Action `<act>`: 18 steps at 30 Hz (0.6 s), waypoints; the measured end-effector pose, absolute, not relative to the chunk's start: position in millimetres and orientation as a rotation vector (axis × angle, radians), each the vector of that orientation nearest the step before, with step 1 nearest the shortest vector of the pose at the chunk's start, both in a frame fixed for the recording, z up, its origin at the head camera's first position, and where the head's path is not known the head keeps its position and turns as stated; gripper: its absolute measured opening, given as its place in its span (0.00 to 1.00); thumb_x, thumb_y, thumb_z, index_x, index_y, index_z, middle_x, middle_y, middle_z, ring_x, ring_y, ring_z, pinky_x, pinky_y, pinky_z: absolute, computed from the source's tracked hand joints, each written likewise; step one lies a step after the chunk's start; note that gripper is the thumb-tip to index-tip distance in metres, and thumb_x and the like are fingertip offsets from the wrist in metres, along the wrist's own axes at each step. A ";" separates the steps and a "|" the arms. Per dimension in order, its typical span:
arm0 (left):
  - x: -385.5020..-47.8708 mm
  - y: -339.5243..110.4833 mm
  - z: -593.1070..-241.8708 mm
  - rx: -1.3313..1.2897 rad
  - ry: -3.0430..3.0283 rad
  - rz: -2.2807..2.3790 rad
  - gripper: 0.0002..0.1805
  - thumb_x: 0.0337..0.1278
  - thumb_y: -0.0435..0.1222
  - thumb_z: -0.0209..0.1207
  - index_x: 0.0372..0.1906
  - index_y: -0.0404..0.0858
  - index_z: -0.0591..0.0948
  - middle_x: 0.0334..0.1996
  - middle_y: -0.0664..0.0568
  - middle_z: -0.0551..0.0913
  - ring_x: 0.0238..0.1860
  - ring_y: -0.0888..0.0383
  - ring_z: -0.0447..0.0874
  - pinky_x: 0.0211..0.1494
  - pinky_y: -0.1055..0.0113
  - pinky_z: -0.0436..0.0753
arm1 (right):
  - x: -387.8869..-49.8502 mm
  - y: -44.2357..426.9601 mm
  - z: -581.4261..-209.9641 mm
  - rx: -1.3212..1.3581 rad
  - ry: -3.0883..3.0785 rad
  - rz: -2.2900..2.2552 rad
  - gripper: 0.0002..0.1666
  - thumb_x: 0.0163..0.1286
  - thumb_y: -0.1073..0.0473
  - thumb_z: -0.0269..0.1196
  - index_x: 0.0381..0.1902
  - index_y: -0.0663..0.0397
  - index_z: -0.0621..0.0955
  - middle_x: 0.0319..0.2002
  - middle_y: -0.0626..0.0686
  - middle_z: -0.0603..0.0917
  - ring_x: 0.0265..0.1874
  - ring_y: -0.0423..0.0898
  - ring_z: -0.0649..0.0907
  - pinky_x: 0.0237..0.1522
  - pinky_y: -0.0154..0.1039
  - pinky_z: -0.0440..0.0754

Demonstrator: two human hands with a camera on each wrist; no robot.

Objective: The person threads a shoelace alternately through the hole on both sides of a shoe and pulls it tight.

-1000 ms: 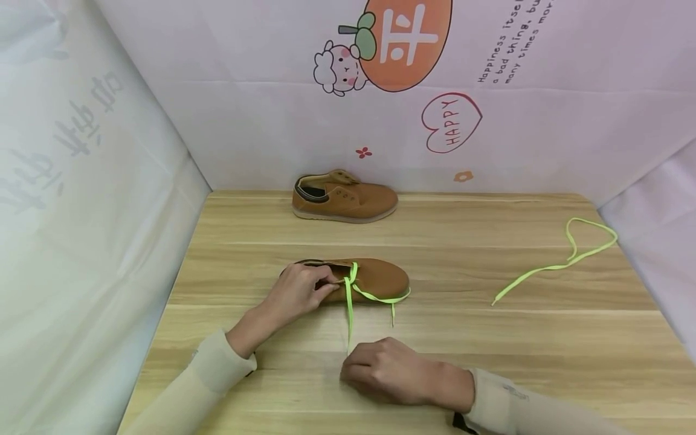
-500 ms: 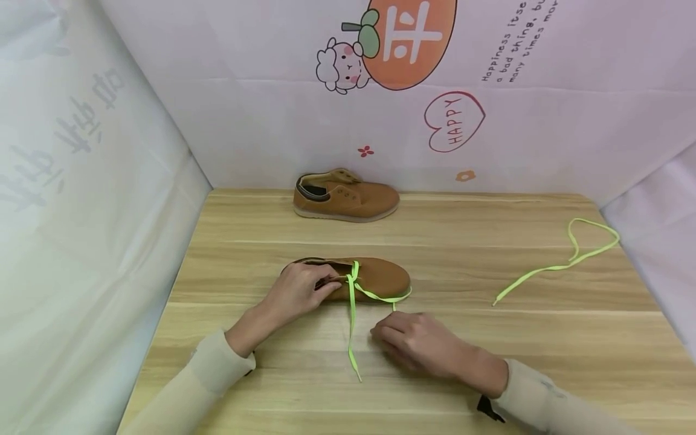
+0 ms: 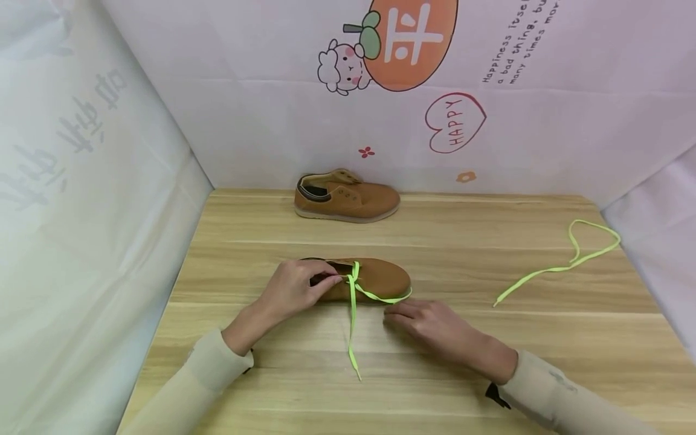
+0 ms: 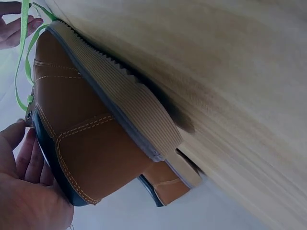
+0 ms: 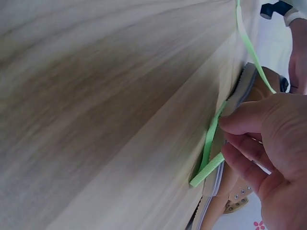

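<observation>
A brown leather shoe (image 3: 383,275) lies sideways on the table, with a bright green shoelace (image 3: 352,314) through its eyelets. My left hand (image 3: 296,284) pinches the shoe's eyelet flap between thumb and fingers; in the left wrist view the flap (image 4: 29,116) shows by the thumb tip. Beside the toe, my right hand (image 3: 429,326) hovers low with loosely bent fingers. The right wrist view has its thumb and fingertips close to a bent stretch of lace (image 5: 207,170), with a small gap between them. The lace's tip on that side is hidden.
A second brown shoe (image 3: 353,202), unlaced, stands at the back by the white printed backdrop (image 3: 261,133). Another green shoelace (image 3: 535,273) lies loose at the right of the wooden table (image 3: 462,241).
My right hand has let go of the lace end hanging toward me and moved right to the lace by the toe. My left hand stays at the flap.
</observation>
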State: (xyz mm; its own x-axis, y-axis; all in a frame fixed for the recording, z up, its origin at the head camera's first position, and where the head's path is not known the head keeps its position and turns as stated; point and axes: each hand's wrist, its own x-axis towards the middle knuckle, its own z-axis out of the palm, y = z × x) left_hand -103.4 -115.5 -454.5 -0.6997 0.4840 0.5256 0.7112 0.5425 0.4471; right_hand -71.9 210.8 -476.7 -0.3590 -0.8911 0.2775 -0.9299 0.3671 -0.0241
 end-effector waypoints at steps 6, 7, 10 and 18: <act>-103.4 -118.2 -452.0 -0.968 -2.423 -0.978 0.03 0.61 0.30 0.73 0.38 0.39 0.91 0.34 0.52 0.93 0.31 0.62 0.91 0.36 0.69 0.87 | -72.8 212.9 -482.6 1.659 -2.355 0.129 0.23 0.61 0.74 0.64 0.56 0.61 0.87 0.56 0.55 0.88 0.54 0.50 0.88 0.51 0.44 0.89; -103.5 -118.5 -451.5 -0.963 -2.407 -0.982 0.03 0.60 0.29 0.73 0.38 0.38 0.92 0.35 0.52 0.93 0.33 0.61 0.92 0.37 0.68 0.88 | -72.9 213.0 -483.1 1.661 -2.347 0.112 0.23 0.62 0.74 0.64 0.56 0.61 0.87 0.56 0.55 0.88 0.54 0.50 0.87 0.51 0.44 0.88; -104.6 -119.0 -449.8 -0.952 -2.338 -0.992 0.05 0.58 0.27 0.74 0.38 0.35 0.91 0.36 0.49 0.93 0.37 0.56 0.94 0.41 0.64 0.90 | -73.5 212.7 -484.4 1.666 -2.326 0.061 0.22 0.64 0.71 0.61 0.55 0.61 0.87 0.55 0.54 0.89 0.54 0.49 0.87 0.52 0.43 0.88; -112.0 -116.6 -448.9 -0.904 -2.268 -0.857 0.10 0.52 0.29 0.79 0.40 0.36 0.91 0.40 0.49 0.93 0.43 0.53 0.92 0.47 0.58 0.90 | -78.3 210.0 -486.7 1.708 -2.212 -0.099 0.18 0.66 0.70 0.57 0.47 0.59 0.90 0.49 0.52 0.90 0.50 0.47 0.88 0.51 0.41 0.88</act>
